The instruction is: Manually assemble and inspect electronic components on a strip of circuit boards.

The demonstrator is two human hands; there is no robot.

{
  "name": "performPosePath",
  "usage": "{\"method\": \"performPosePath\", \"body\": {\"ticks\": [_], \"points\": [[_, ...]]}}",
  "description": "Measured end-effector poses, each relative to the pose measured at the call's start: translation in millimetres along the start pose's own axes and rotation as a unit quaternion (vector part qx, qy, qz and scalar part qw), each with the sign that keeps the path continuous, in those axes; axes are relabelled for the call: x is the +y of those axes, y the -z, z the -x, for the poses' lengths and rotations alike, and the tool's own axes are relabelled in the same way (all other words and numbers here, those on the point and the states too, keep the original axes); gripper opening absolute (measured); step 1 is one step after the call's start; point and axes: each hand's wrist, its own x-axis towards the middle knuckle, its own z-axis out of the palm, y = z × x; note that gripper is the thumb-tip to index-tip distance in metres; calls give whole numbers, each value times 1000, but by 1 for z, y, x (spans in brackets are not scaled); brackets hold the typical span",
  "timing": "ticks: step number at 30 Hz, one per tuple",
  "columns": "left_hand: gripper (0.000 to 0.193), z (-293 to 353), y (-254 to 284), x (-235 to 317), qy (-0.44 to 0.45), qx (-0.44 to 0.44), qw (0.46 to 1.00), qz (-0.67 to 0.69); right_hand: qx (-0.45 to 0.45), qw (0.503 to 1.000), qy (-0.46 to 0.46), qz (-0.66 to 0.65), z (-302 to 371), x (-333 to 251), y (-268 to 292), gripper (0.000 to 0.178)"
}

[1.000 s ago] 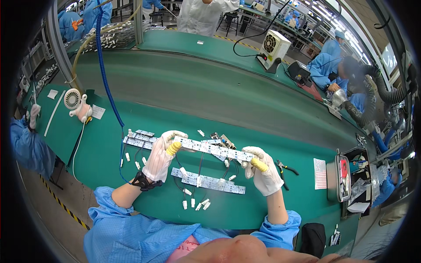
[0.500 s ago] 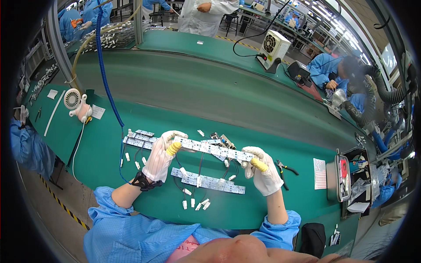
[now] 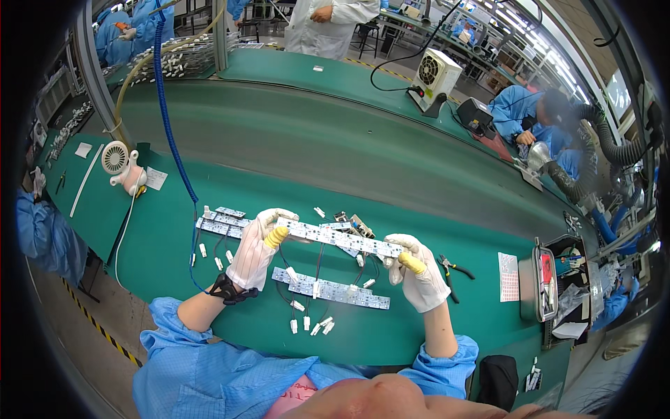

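Here in the head view we can't make out the tiny parts on the long white circuit strip. It's thin, flat, rigid-looking, raised over the green bench, long axis left-right, right end lower. Our left hand and right hand, white-gloved with yellow finger cots, pinch opposite ends. A second strip lies below.

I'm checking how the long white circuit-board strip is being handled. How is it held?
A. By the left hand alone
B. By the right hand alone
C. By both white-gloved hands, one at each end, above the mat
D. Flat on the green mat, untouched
C: the left hand grips one end of the long white circuit-board strip and the right hand the other, holding it raised over the green mat.
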Motion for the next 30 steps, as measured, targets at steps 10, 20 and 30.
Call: {"method": "performPosePath", "body": {"ticks": [10,20,30], "points": [[48,1,2,-1,20,-20,999,21,1,1000,1,-6,0,1,1,47],[48,1,2,-4,8,-38,997,72,-10,1000,13,6,3,-2,0,44],[49,-1,3,-13,-1,-42,997,59,-16,1000,5,-1,0,3,2,47]]}}
